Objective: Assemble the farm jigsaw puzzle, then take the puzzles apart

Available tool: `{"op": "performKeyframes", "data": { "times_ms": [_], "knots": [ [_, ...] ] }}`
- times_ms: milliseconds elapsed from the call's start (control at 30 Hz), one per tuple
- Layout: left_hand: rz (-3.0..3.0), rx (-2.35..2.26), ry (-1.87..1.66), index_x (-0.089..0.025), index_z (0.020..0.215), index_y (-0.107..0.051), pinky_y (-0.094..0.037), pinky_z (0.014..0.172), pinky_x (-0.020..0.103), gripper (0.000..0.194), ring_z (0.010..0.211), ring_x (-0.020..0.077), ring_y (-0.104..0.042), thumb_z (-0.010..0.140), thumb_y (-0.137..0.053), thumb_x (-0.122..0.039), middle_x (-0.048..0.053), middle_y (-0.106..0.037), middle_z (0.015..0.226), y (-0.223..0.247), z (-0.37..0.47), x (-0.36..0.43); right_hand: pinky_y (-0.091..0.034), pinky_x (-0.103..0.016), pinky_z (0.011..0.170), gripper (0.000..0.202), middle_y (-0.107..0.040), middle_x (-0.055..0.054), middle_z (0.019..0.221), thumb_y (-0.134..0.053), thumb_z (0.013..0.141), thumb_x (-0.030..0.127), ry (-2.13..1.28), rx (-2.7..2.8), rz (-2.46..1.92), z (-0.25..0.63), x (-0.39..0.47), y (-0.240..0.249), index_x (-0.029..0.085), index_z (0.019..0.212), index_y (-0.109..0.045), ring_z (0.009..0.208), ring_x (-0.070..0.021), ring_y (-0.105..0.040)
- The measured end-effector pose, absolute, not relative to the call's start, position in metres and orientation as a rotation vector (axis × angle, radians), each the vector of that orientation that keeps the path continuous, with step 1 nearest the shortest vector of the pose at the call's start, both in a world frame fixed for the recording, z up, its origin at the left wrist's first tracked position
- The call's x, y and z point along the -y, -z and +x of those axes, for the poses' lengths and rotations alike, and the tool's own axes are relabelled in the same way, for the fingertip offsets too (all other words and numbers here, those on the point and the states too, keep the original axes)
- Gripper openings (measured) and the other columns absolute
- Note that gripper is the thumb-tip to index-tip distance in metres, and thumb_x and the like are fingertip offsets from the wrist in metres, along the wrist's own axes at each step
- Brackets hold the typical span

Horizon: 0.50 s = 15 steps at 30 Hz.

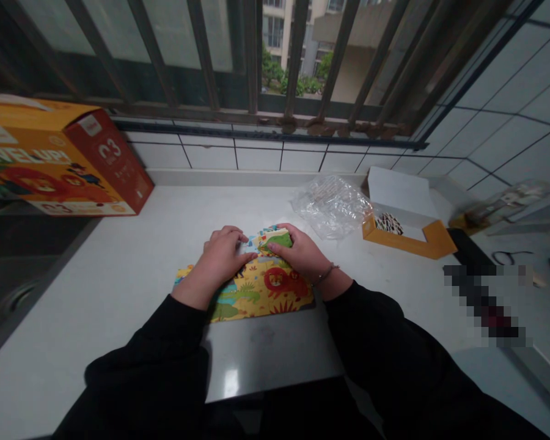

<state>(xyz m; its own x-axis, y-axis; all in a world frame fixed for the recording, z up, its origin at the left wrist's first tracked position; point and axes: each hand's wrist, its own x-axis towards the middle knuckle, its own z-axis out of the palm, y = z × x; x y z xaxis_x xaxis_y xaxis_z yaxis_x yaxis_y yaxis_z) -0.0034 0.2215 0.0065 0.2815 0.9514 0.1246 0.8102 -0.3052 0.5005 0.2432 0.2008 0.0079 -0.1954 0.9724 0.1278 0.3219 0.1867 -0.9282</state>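
A jigsaw puzzle [250,293] lies on the counter under my hands, with lions, a crocodile and plants on a yellow ground. My right hand [307,253] is closed on a small stack of puzzle pieces [280,239], the thumb over a green face. My left hand [224,258] rests over the puzzle's upper left part, its thumb and fingers apart, tips near the light-blue pieces at the upper edge. That hand and wrist hide part of the puzzle's left side.
A crumpled clear plastic bag [332,205] lies behind my right hand. Right of it stands an opened orange box [407,244] with patterned contents. A large orange puzzle box [64,162] stands at the left. Barred windows and a tiled wall back the white counter [119,269].
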Motion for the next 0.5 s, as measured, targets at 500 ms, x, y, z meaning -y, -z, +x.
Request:
{"op": "performKeyframes", "data": {
  "times_ms": [500],
  "knots": [
    [1.791,-1.204,-0.934,-0.025,0.117,-0.061,-0.052,0.078,0.031,0.032,0.085,0.0174,-0.067,0.087,-0.061,-0.013,0.0,-0.069,0.098,-0.021,0.01,-0.205,-0.057,-0.038,0.088,0.056,-0.073,-0.006,0.118,-0.079,0.09,0.046,-1.046,1.819,-1.22,0.241,-0.195,-0.011,0.022,0.136,-0.057,0.101,-0.0249,-0.071]
  ]
}}
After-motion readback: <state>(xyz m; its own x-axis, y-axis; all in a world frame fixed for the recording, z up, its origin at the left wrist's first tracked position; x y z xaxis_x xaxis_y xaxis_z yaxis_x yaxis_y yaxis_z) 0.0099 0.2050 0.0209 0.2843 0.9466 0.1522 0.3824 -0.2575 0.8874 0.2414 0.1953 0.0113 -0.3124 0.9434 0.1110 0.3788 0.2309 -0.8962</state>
